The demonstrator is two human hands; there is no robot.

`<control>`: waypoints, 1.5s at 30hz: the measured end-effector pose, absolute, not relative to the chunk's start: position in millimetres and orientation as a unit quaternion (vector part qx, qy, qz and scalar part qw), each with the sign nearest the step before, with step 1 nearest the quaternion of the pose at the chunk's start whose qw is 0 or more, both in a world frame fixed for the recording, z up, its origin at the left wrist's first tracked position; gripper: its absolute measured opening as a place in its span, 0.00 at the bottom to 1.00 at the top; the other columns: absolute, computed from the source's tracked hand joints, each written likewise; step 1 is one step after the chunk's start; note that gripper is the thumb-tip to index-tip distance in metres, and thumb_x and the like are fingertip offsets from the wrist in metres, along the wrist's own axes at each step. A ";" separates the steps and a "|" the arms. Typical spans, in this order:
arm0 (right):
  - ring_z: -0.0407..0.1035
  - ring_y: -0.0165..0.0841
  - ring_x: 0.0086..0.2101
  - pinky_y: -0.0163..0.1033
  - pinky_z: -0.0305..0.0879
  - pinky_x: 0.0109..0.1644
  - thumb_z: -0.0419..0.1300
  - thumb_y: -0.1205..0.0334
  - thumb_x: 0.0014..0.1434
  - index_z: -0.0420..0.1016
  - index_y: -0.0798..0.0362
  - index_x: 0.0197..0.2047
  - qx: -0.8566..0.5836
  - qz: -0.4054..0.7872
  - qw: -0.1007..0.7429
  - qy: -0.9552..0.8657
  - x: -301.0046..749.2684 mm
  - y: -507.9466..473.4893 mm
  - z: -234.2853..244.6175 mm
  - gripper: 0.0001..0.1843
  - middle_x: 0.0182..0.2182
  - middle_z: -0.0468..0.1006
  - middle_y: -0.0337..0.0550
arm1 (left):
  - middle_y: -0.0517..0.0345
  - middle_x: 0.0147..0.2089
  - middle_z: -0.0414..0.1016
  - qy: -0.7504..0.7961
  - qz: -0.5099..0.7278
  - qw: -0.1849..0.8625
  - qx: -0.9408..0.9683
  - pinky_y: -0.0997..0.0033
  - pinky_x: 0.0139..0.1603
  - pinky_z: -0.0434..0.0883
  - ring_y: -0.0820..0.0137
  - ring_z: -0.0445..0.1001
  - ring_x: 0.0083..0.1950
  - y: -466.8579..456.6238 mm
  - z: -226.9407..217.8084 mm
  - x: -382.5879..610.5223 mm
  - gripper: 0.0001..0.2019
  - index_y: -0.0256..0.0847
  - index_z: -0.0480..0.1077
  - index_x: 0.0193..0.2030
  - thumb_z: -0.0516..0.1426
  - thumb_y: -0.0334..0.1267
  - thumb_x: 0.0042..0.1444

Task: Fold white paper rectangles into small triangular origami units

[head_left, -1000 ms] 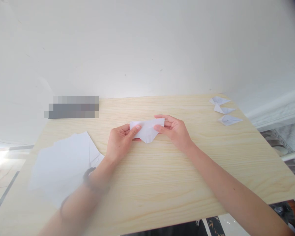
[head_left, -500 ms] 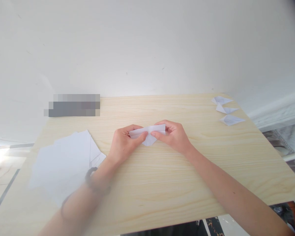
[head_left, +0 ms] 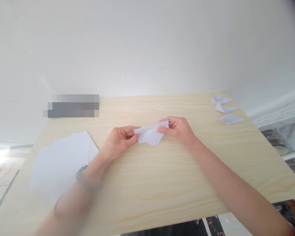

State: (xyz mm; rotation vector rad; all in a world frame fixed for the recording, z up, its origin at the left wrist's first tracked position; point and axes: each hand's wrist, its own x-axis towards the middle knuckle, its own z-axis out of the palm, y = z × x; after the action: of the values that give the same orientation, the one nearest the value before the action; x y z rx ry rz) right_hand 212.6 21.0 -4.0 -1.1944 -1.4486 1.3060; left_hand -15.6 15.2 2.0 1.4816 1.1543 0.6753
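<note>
A folded piece of white paper (head_left: pixel 149 133) is held up over the middle of the table, its long upper edge tilted higher on the right. My left hand (head_left: pixel 120 141) pinches its left end between thumb and fingers. At the other end, my right hand (head_left: pixel 179 129) grips the paper with the thumb lying across the front face and the fingers behind. A short pointed flap hangs from the paper's lower middle. The fingertips behind the sheet are hidden.
White sheets (head_left: pixel 61 160) lie in a loose stack on the left, partly under my left forearm. Folded paper pieces (head_left: pixel 229 119) rest in a column at the far right of the wooden table (head_left: pixel 147 190). A blurred-out dark object (head_left: pixel 73 106) stands at the back left, near the wall.
Both thumbs have moved apart from the paper's centre. My left hand has shifted to the left end, my right hand up and right. More of the paper's front face shows.
</note>
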 end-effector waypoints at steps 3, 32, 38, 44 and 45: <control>0.71 0.33 0.32 0.37 0.69 0.35 0.66 0.53 0.45 0.74 0.54 0.33 -0.473 0.513 0.421 -0.580 208.9 19.2 -3.6 0.15 0.30 0.77 0.41 | 0.55 0.35 0.78 0.461 0.292 0.567 0.617 0.75 0.29 0.65 0.69 0.73 0.32 14.2 3.8 -12.2 0.19 0.39 0.71 0.49 0.58 0.44 0.52; 0.74 0.36 0.41 0.42 0.69 0.46 0.57 0.62 0.55 0.74 0.51 0.48 -0.405 0.606 0.320 -0.606 224.3 23.5 4.0 0.17 0.40 0.80 0.41 | 0.56 0.32 0.78 0.537 0.290 0.510 0.606 0.74 0.28 0.64 0.68 0.72 0.31 17.5 5.1 -10.7 0.17 0.38 0.76 0.37 0.60 0.50 0.48; 0.76 0.34 0.34 0.39 0.72 0.41 0.58 0.58 0.55 0.79 0.52 0.36 -0.441 0.575 0.287 -0.626 223.4 23.0 1.4 0.10 0.32 0.80 0.39 | 0.55 0.34 0.78 0.510 0.285 0.526 0.618 0.74 0.31 0.65 0.68 0.73 0.34 17.8 5.1 -11.7 0.16 0.39 0.76 0.39 0.58 0.49 0.52; 0.75 0.34 0.35 0.40 0.72 0.42 0.58 0.60 0.55 0.78 0.51 0.36 -0.420 0.589 0.324 -0.610 226.5 23.4 2.3 0.09 0.33 0.80 0.39 | 0.56 0.36 0.79 0.499 0.299 0.540 0.609 0.74 0.34 0.67 0.68 0.74 0.36 18.1 5.9 -12.9 0.15 0.38 0.75 0.39 0.58 0.48 0.52; 0.75 0.34 0.35 0.40 0.72 0.41 0.59 0.59 0.54 0.78 0.52 0.35 -0.422 0.587 0.336 -0.604 224.8 22.5 1.5 0.08 0.33 0.80 0.39 | 0.56 0.37 0.79 0.503 0.307 0.539 0.602 0.74 0.34 0.67 0.67 0.74 0.36 17.9 6.0 -12.5 0.15 0.39 0.75 0.39 0.59 0.48 0.51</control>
State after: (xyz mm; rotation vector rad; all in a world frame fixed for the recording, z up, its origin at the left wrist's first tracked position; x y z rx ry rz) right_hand 224.8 22.5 1.5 -1.0993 -1.5744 1.5303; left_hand -12.5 17.9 6.0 1.4310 1.1969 0.7300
